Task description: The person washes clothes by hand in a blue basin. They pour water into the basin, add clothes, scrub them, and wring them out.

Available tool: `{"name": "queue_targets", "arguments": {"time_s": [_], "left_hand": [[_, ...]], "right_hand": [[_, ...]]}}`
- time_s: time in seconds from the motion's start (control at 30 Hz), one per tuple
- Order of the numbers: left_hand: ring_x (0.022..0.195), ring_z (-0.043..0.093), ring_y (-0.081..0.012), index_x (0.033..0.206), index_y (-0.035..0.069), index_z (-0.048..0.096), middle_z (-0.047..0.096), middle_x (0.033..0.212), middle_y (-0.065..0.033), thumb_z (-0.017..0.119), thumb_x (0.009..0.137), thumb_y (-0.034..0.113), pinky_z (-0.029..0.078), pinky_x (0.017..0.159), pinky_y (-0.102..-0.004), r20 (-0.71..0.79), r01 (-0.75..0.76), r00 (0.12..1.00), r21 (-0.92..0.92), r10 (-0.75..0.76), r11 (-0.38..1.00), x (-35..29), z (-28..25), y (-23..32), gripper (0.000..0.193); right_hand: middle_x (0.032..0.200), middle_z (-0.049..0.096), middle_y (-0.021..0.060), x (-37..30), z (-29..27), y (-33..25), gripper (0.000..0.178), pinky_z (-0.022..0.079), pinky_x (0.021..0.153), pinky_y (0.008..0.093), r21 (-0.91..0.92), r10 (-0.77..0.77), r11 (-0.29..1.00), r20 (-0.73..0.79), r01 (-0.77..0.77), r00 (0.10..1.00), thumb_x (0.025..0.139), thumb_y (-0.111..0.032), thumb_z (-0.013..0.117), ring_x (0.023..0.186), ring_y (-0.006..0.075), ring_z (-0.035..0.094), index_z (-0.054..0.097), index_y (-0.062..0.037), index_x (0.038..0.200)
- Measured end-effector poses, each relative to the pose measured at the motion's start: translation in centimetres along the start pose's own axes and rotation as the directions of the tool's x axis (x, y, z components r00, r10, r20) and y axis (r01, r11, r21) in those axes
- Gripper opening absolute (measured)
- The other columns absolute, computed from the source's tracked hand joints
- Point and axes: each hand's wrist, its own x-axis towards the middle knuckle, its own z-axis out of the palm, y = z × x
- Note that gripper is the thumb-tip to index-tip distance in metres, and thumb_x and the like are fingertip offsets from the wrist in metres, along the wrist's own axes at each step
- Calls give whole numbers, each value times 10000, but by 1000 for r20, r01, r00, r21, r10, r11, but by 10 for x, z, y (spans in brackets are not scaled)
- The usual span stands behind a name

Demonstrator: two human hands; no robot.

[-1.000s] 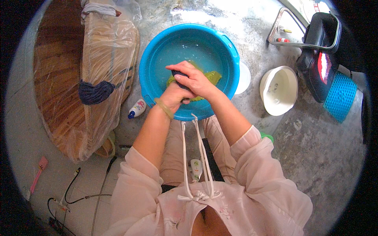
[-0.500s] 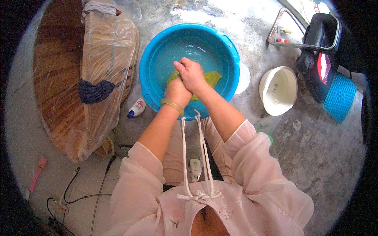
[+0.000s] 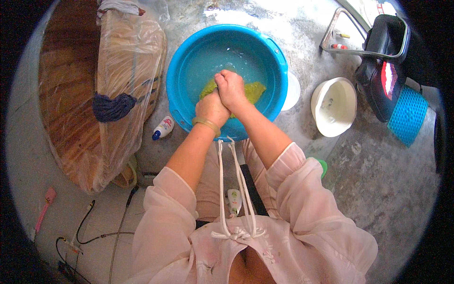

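A round blue basin (image 3: 176,52) holds cloudy water with a few bubbles. Yellow-green cloth (image 3: 255,92) lies partly in the water, showing on both sides of my hands. My left hand (image 3: 212,108), below a tan bangle on the wrist, is closed and pressed against the cloth. Just above and to its right, my right hand (image 3: 231,89) is curled into a fist, touching the left one and gripping the same cloth. The part of the cloth between my palms is hidden by my fingers.
A white bottle with a blue cap (image 3: 163,128) lies left of the basin. At right are a cream bowl (image 3: 333,108) and a blue perforated basket (image 3: 409,116). A plastic-wrapped wooden piece (image 3: 125,57) with a dark mop head (image 3: 113,107) stands at left.
My hands have shifted slightly, the right fist turning a little and moving right. The cloth stays between them in the basin, and the view has moved slightly.
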Motion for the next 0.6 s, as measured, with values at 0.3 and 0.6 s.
{"name": "queue_targets", "arguments": {"time_s": [0.3,0.6], "left_hand": [[920,536,-354,1066,65,512,534,1007,-155,710,638,185,446,788,-408,-353,-175,930,-180,102,968,-22,-20,-18,487],[953,526,-166,1103,34,515,543,1040,-67,710,638,18,415,861,-293,-557,-365,820,-685,-131,630,-61,-95,-70,505]], "right_hand": [[1034,534,187,-15,-20,-26,322,384,880,415,185,-187,965,4,184,982,784,-230,575,1049,345,469,540,-48,1047],[758,580,74,-40,-13,-70,290,401,356,236,578,72,741,439,-343,896,875,-148,512,439,128,536,485,-36,1142]]}}
